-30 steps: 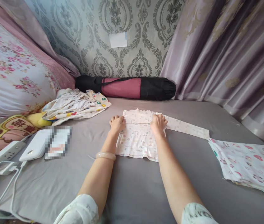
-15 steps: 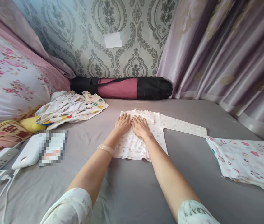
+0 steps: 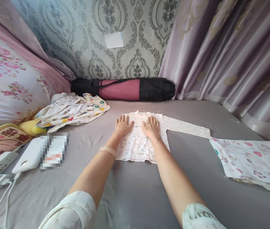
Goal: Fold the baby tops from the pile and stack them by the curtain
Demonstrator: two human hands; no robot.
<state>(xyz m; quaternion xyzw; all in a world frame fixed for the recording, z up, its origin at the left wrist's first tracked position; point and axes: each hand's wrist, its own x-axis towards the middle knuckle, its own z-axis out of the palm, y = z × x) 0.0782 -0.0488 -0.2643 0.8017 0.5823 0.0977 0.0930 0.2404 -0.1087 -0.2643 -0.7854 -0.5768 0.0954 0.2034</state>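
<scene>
A small white long-sleeved shirt point(image 3: 137, 149) with a pale print lies flat on the grey sheet. Its left sleeve is folded across the upper chest, while the right sleeve point(image 3: 187, 128) stretches out to the right. My left hand point(image 3: 124, 125) rests open and flat over the folded side near the shoulder. On the other end of the folded sleeve lies my right hand point(image 3: 151, 127), palm down with its fingers spread. Neither hand grips the fabric; parts of the folded sleeve are hidden beneath them.
Folded printed cloths point(image 3: 254, 159) lie at the right, close to the sleeve's cuff. A crumpled printed cloth point(image 3: 75, 109) is at back left. A pink and black rolled bag point(image 3: 120, 89) lies along the wall. At left are a white power bank point(image 3: 28, 156), a power strip point(image 3: 0, 163) and cables.
My hands have moved apart along the folded sleeve, the left one slightly to the left and the right one to the right. The view has shifted a little.
</scene>
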